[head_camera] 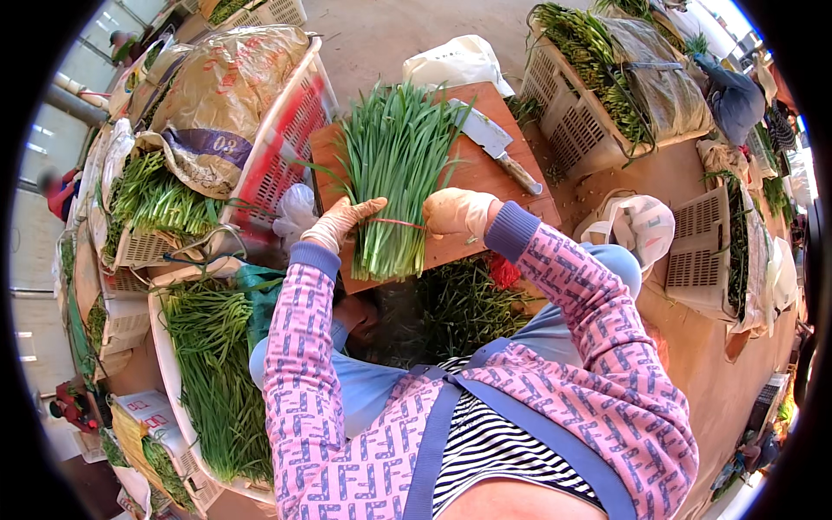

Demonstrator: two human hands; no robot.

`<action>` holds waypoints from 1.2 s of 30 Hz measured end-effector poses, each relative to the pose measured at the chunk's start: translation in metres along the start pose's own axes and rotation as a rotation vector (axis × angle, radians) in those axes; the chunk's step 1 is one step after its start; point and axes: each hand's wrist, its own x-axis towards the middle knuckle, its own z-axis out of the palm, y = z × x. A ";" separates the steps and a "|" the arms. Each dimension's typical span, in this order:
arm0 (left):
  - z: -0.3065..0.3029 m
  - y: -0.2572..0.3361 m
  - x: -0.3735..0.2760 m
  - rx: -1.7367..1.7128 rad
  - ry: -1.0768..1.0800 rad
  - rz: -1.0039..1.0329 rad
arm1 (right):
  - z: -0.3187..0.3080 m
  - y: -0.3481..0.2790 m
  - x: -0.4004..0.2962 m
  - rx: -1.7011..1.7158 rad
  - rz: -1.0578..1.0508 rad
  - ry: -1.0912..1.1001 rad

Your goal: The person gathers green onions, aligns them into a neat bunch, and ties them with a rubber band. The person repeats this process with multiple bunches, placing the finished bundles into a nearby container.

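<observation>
A thick bunch of long green leafy stalks, which look like garlic chives (400, 156), lies on a reddish wooden board (520, 175), cut ends towards me. My left hand (341, 221), in a pale glove, rests against the bunch's left side with the thumb across the stalks. A thin red band (396, 223) crosses the bunch near its lower part. My right hand (458, 211), also gloved, is closed at the right side, where the band's end meets the fingers. A cleaver (497, 144) with a worn handle lies on the board to the right.
Left, a white crate (162, 351) holds loose greens, and a red-and-white crate (286, 149) carries covered bundles. Right stands another filled crate (565, 123). Red ties (502, 272) and leafy scraps (461, 312) lie below the board. A white bag (640, 227) is near my knee.
</observation>
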 end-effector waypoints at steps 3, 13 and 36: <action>-0.002 -0.003 -0.006 0.477 0.357 0.179 | -0.014 -0.008 -0.009 -0.175 -0.107 0.027; 0.057 0.013 -0.031 0.946 0.361 -0.011 | -0.038 -0.049 -0.015 -0.206 -0.108 0.325; 0.079 0.017 -0.038 0.858 0.301 -0.104 | 0.078 0.073 0.040 0.760 -0.206 0.375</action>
